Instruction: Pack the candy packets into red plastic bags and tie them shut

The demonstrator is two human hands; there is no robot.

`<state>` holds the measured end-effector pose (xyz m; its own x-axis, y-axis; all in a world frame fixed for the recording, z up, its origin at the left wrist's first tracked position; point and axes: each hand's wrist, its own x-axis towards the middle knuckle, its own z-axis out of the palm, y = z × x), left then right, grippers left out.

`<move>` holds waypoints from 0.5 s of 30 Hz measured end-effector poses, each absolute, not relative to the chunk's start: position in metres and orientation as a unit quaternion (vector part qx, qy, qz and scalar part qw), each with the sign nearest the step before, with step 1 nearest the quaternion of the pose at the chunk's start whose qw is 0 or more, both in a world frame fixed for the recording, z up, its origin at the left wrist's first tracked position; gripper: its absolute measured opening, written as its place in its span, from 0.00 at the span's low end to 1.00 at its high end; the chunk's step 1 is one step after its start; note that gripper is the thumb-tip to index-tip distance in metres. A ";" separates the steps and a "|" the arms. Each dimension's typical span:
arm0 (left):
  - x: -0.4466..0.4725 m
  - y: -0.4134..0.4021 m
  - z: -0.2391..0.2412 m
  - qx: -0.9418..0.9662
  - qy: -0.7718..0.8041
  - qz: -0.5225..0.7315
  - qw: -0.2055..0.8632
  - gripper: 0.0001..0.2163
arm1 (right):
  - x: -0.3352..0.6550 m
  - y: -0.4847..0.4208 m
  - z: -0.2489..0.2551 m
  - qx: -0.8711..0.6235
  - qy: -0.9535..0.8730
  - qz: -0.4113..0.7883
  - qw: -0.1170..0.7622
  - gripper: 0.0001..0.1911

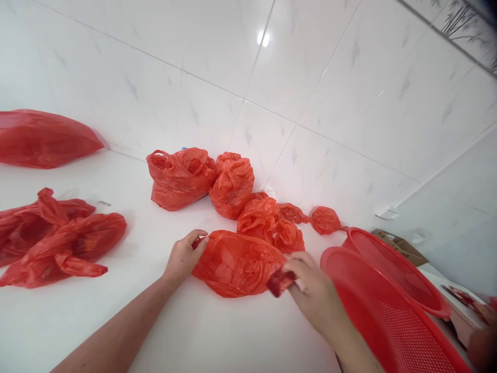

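Note:
A thin red plastic bag (236, 267) lies on the white table in front of me, puffed out and partly see-through. At its left end, my left hand (188, 253) pinches the bag's edge between thumb and fingers. My right hand (306, 282), slightly blurred, is closed on a small shiny dark-red packet (280, 281) at the bag's right end. The packet's print cannot be read. Crumpled contents show faintly through the bag's film.
Several filled red bags stand along the tiled wall, among them a handled bag (180, 178). More knotted bags (62, 238) lie at left. Two red mesh baskets (388, 305) are at right, with a cardboard box (402, 246) behind. A blurred hand (483, 342) shows at the far right edge.

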<state>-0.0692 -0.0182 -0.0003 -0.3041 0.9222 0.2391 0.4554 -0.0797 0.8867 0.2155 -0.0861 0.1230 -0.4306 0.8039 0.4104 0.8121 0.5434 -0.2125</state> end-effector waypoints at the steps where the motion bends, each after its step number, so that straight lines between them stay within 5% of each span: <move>1: -0.069 -0.018 -0.001 0.545 0.631 0.499 0.234 0.14 | 0.198 -0.081 0.114 -0.463 -0.856 -0.004 0.231 0.12; 10: -0.072 -0.019 0.000 0.566 0.602 0.519 0.219 0.11 | 0.139 -0.038 0.074 -0.497 -0.846 -0.039 0.191 0.25; 15: -0.071 -0.019 0.000 0.585 0.589 0.513 0.216 0.11 | 0.183 -0.070 0.108 -0.542 -0.808 -0.057 0.223 0.18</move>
